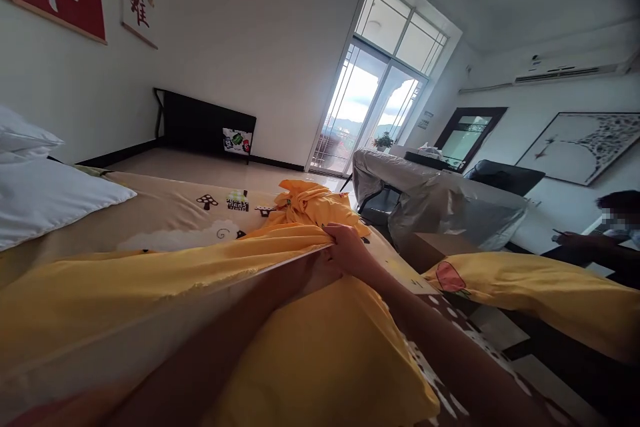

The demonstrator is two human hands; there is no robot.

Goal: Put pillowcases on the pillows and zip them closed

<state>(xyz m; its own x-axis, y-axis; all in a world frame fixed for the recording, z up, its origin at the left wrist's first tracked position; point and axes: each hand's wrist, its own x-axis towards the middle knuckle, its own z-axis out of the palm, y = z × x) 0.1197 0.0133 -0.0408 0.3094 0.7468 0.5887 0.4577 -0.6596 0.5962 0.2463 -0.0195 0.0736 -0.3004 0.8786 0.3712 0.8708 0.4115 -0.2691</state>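
Note:
A yellow duvet cover (150, 280) lies stretched across the bed (165, 207), bunched into a heap at its far end (310, 203). My right hand (350, 250) is closed on the cover's edge, the fingers curled over the fabric. My left forearm reaches in from the lower left beside a pale strip of the cover's edge. My left hand (320, 270) ends right under the right hand, and its fingers are hidden by the fabric and the other hand. A yellow cushion-like fold (325, 360) lies beneath both arms.
White pillows (50, 197) sit at the left of the bed. Another yellow piece with a strawberry print (540, 293) lies to the right. Beyond it are a grey-covered table (440, 203), a seated person (617, 227), a glass balcony door (370, 113) and a black bench (205, 123).

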